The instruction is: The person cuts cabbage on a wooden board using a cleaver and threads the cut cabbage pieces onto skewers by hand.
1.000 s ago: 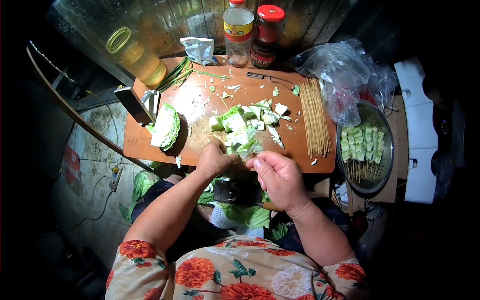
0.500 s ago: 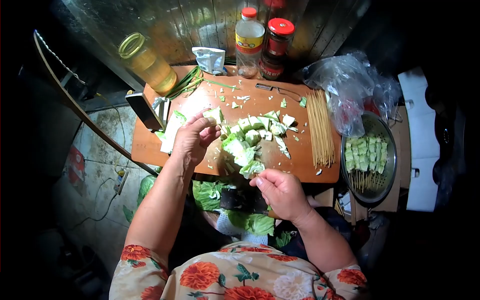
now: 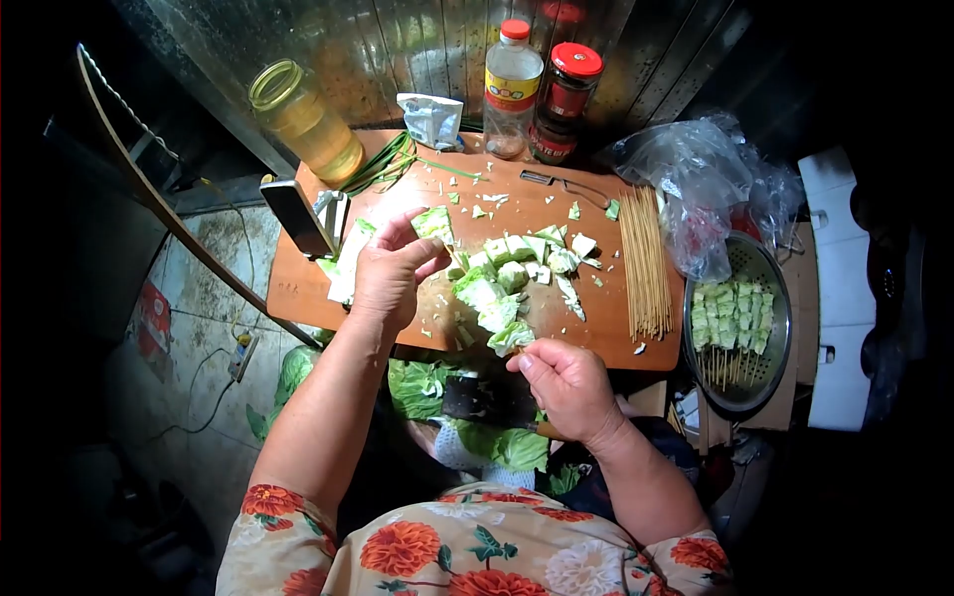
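Threading cleanly calls for the right hand (image 3: pixel 568 382), gripping the loaded skewer (image 3: pixel 499 315) above the surface (image 3: pixel 596 323), to stay steady while the left hand (image 3: pixel 394 273), pinching a cabbage piece (image 3: pixel 433 224) near the tip, centres it.

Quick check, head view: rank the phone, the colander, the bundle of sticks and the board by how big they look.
Largest to smallest, as they appear:
1. board
2. colander
3. bundle of sticks
4. phone

Bright board (image 3: pixel 596 323), near-black corners, wide-angle edge distortion.
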{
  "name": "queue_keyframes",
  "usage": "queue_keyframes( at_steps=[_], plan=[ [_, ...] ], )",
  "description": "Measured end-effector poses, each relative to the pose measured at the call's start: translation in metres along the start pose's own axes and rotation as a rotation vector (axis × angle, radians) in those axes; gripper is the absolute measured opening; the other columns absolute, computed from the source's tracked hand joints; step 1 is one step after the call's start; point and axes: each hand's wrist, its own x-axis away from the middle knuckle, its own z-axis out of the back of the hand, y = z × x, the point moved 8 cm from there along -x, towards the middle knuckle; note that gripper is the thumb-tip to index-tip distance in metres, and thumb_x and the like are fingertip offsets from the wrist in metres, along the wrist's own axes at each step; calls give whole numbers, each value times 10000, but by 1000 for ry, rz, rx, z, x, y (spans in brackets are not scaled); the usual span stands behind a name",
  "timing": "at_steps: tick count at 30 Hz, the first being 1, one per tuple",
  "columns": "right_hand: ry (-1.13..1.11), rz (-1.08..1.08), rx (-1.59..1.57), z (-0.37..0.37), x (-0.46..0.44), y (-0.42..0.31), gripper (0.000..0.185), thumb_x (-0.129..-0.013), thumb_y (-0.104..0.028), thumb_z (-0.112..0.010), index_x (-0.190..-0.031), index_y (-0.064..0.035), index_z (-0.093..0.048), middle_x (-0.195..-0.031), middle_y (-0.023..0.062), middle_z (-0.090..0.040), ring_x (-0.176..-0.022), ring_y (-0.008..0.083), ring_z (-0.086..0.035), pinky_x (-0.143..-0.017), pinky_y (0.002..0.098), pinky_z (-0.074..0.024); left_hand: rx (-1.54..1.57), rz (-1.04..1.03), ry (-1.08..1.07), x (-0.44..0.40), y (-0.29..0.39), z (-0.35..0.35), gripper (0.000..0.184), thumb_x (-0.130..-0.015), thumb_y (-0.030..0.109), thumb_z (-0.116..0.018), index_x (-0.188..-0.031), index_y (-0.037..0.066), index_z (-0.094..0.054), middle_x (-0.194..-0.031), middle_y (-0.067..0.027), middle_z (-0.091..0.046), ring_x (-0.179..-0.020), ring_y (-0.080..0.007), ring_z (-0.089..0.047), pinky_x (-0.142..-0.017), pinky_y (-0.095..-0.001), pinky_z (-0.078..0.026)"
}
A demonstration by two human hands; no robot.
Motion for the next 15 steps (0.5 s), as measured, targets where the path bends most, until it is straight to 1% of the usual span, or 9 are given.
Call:
queue_keyframes(
  at_steps=[2,6,8,9,10,12,13,14,15],
  plan=[
    [7,1,29,1,0,0,193,-949,-144,-521,-919,6,-638,-592,-66,-467,-510,13,-393,-461,193,-323,-62,-41,-12,3,4,-4,451,-776,-67,-661,-1202,-17,-522,-1029,-88,-583,-835,-171,-626,-738,-305,-565],
    [18,-14,-32,-1,-1,8,197,-950,-146,-519,-914,7,-637,-593,-64,-467,-505,14,-396,-457,190,-321,-116,-28,-51,8,1,-12,443,-780,-58,-666,-1198,-21,-525,-1006,-91,-596,-824,-173,-630,-728,-298,-557],
    [54,-60,17,1,0,12,193,-901,-153,-553,-884,2,-667,-673,83,-622,-618,119,-568,-615,281,-465,-128,-17,-97,9,-2,-16,446,-780,-57,-667,-1200,-24,-524,-976,-92,-612,-806,-175,-635,-725,-288,-548],
    [55,-61,17,0,1,13,193,-901,-153,-553,-884,2,-667,-673,83,-622,-618,119,-568,-615,281,-465,-136,-18,-94,12,0,-19,419,-805,-26,-651,-1203,-30,-521,-961,-95,-620,-785,-168,-634,-721,-282,-542],
    [71,-61,-8,-1,1,13,185,-897,-145,-557,-882,2,-669,-675,80,-626,-621,116,-566,-617,280,-466,-136,-17,-95,13,2,-20,419,-805,-26,-651,-1203,-30,-521,-961,-95,-620,-785,-168,-634,-721,-282,-542],
    [87,-61,-33,-1,2,13,178,-894,-136,-561,-879,3,-671,-677,77,-629,-624,112,-565,-618,278,-467,-115,-5,-108,15,2,-21,347,-834,15,-628,-1172,-19,-554,-927,-74,-627,-782,-142,-625,-716,-262,-528],
    [90,-53,-61,-2,2,12,174,-898,-130,-557,-880,4,-668,-661,57,-616,-608,97,-547,-595,265,-455,-115,-4,-108,18,1,-21,347,-834,15,-628,-1172,-19,-554,-927,-74,-627,-782,-142,-625,-716,-262,-528],
    [92,-45,-90,-2,3,11,171,-903,-123,-553,-881,4,-666,-645,37,-603,-593,82,-530,-572,252,-442,-198,-32,-138,21,0,-25,291,-840,25,-616,-1128,8,-583,-903,-52,-625,-781,-125,-612,-711,-255,-517],
    [92,-46,-90,-1,3,10,171,-903,-123,-553,-881,4,-666,-645,37,-603,-593,82,-530,-572,252,-442,-281,-59,-169,24,-1,-28,240,-845,35,-604,-1084,36,-613,-879,-30,-623,-781,-109,-599,-705,-248,-506]
  ],
)
